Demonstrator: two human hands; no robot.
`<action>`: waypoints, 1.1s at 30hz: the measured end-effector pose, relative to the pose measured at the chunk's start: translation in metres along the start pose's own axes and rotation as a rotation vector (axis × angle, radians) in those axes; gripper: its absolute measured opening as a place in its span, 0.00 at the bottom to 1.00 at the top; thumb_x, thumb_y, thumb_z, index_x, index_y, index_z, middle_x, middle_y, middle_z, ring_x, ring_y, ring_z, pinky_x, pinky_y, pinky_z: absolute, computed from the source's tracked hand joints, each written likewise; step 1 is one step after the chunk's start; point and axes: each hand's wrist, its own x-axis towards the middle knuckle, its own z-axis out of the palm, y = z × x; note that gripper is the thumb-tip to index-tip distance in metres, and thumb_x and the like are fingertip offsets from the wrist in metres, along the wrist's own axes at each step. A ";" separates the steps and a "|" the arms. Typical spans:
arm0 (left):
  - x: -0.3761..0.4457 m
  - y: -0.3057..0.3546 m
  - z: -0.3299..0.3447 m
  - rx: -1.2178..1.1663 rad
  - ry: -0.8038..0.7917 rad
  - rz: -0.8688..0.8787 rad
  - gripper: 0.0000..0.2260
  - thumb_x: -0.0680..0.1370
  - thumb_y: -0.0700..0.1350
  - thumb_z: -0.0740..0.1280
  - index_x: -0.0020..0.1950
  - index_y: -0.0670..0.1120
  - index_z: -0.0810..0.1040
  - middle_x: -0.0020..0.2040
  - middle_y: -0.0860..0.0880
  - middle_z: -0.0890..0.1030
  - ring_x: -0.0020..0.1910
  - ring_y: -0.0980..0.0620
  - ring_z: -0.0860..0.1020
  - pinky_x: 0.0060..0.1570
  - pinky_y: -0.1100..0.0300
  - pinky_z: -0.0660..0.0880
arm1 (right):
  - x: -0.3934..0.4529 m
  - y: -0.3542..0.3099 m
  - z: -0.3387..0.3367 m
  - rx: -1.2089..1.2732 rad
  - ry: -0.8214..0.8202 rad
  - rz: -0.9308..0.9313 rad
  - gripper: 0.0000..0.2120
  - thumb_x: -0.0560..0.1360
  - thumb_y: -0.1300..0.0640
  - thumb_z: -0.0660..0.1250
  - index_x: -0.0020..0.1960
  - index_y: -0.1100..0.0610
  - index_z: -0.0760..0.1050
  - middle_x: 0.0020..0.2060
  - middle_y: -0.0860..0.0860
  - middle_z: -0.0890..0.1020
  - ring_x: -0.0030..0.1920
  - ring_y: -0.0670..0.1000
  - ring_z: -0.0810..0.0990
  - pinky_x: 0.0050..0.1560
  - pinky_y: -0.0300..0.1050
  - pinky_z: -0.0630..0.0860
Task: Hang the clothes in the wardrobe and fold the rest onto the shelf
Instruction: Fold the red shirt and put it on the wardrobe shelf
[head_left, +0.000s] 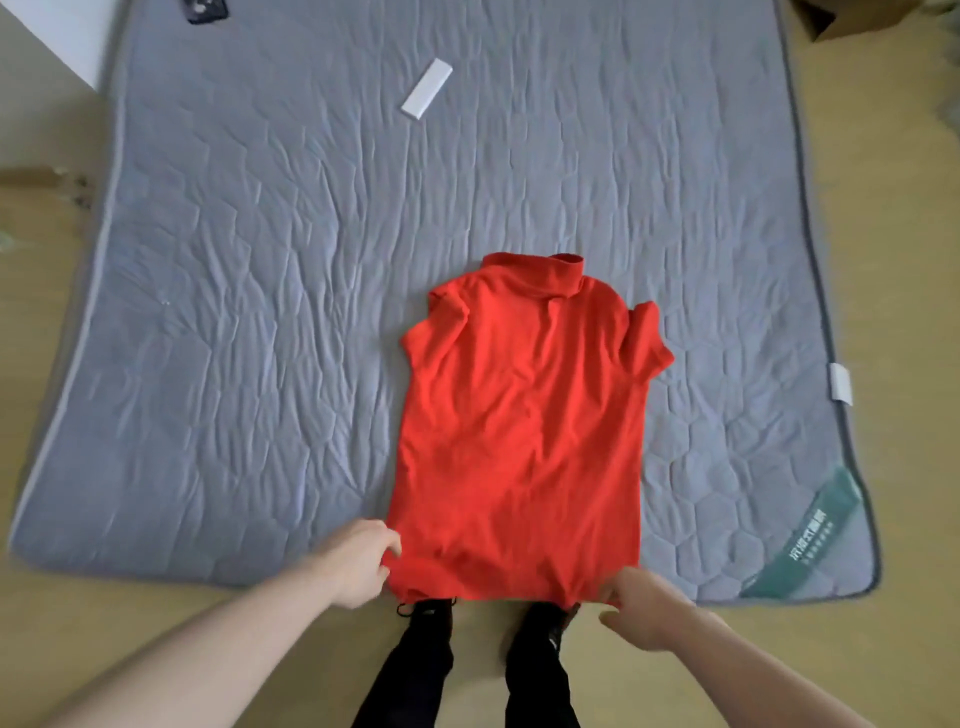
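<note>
A red shirt spread on a grey mat is pinched at its hem corners by left hand and right hand

We identify a home bedroom: a grey quilted mattress pad lies on a wood-look floor.

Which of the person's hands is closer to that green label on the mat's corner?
Right. The right hand grips the red shirt's hem nearest the green label; the left hand holds the opposite corner.
</note>
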 end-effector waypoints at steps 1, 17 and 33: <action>0.012 0.000 -0.013 -0.014 0.044 -0.023 0.13 0.81 0.49 0.65 0.65 0.55 0.78 0.66 0.54 0.76 0.67 0.52 0.75 0.67 0.59 0.69 | 0.009 -0.001 -0.010 0.058 0.063 0.023 0.15 0.74 0.49 0.66 0.59 0.48 0.82 0.55 0.45 0.83 0.61 0.51 0.82 0.56 0.41 0.75; 0.243 0.000 -0.167 -0.597 0.589 -0.400 0.33 0.73 0.51 0.76 0.76 0.46 0.69 0.73 0.43 0.74 0.72 0.43 0.73 0.70 0.52 0.69 | 0.175 0.008 -0.201 0.658 0.697 0.192 0.33 0.74 0.52 0.70 0.78 0.46 0.67 0.79 0.61 0.58 0.73 0.58 0.72 0.69 0.49 0.73; 0.251 -0.037 -0.161 -1.140 0.995 -0.675 0.10 0.82 0.50 0.67 0.52 0.42 0.76 0.47 0.42 0.78 0.47 0.45 0.77 0.51 0.52 0.71 | 0.204 0.055 -0.179 0.749 1.084 0.274 0.29 0.78 0.60 0.69 0.77 0.60 0.67 0.79 0.56 0.62 0.75 0.59 0.69 0.76 0.56 0.65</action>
